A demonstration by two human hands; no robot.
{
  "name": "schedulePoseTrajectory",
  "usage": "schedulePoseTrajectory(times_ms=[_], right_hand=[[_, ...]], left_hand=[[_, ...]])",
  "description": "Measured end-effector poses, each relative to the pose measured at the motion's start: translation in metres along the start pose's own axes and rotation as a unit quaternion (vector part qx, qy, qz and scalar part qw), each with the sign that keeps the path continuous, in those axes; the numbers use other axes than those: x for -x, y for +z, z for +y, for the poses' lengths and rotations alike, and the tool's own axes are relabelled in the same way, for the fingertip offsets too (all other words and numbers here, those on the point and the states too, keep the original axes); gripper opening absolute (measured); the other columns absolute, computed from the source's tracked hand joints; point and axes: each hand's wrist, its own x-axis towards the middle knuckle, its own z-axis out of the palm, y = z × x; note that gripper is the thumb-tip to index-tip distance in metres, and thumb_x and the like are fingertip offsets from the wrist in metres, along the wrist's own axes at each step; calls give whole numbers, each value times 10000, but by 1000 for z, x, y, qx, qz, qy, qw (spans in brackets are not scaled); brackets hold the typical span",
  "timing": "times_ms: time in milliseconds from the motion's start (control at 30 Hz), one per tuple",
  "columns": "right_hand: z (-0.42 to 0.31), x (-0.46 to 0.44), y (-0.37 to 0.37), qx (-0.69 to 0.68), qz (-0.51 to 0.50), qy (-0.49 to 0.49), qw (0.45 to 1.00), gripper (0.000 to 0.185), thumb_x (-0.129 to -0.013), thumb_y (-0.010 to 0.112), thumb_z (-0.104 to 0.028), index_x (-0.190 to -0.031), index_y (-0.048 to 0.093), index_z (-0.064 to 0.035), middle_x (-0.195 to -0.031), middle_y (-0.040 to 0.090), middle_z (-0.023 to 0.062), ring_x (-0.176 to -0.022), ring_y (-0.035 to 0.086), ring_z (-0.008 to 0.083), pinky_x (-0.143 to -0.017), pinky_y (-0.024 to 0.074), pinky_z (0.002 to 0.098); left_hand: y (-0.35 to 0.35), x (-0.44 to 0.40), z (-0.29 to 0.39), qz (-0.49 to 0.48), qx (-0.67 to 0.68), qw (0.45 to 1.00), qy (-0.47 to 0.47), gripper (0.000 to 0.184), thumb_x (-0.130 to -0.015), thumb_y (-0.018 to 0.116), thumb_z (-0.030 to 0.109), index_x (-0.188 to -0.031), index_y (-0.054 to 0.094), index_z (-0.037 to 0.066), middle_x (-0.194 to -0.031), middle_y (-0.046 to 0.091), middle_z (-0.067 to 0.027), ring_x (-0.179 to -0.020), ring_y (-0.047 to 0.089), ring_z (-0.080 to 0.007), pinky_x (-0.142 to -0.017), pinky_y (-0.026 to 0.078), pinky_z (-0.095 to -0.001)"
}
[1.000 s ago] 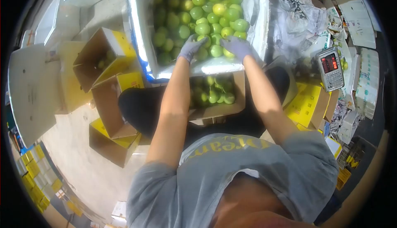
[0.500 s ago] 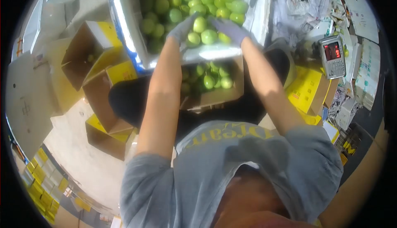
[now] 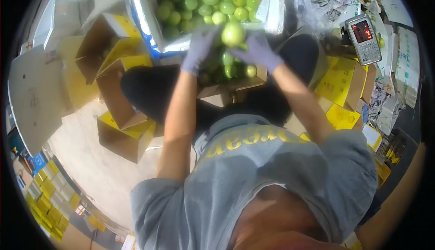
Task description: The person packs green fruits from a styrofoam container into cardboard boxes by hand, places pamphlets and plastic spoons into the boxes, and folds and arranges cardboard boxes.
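Note:
Both my hands wear pale purple gloves and are cupped toward each other just above a small cardboard box (image 3: 247,83) in my lap. Between them is a large pale green round fruit (image 3: 233,34), with more green fruits below it. My left hand (image 3: 200,52) curves round the near-left side of this cluster, its fingertips partly in shadow. From the other side my right hand (image 3: 257,53) presses its fingers under and against the fruits. Beyond the hands, a white foam crate (image 3: 274,10) holds many green fruits.
Open yellow and brown cartons (image 3: 124,134) stand on the left. On the right are yellow boxes (image 3: 340,81) and a handheld keypad device (image 3: 363,37) with a red display. Crumpled paper and plastic (image 3: 317,5) lie beside the crate. Stacked yellow-and-white boxes (image 3: 47,195) sit at lower left.
My hands have drawn back from inside the foam crate toward me, carrying green fruits over the cardboard box. The view has shifted slightly.

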Motion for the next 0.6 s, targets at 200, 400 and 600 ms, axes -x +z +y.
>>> schedulePoseTrajectory(times_ms=[200,400,600], right_hand=[[20,65,40,-38,47,32,998,424,-757,600,-343,-1097,560,-93,-1101,559,130,-1036,523,292,-861,440,411],[46,73,51,-37,-29,289,956,558,-779,548,-493,-1104,573,-39,-1061,600,211,-984,583,355,-818,473,428],[68,99,65,-33,9,261,965,431,-808,526,-410,-914,642,-9,-940,625,233,-913,606,332,-816,460,437]], left_hand=[[10,84,-47,168,-329,920,128,238,-743,679,304,-827,688,81,-1008,608,-145,-1014,535,-292,-886,415,-381],[-21,105,-64,221,-494,819,-191,562,-745,586,460,-1052,587,-11,-1051,571,-268,-992,561,-389,-833,455,-446],[-17,132,-76,148,-503,841,-132,475,-812,505,434,-918,613,-16,-951,603,-270,-919,576,-401,-783,448,-475]])
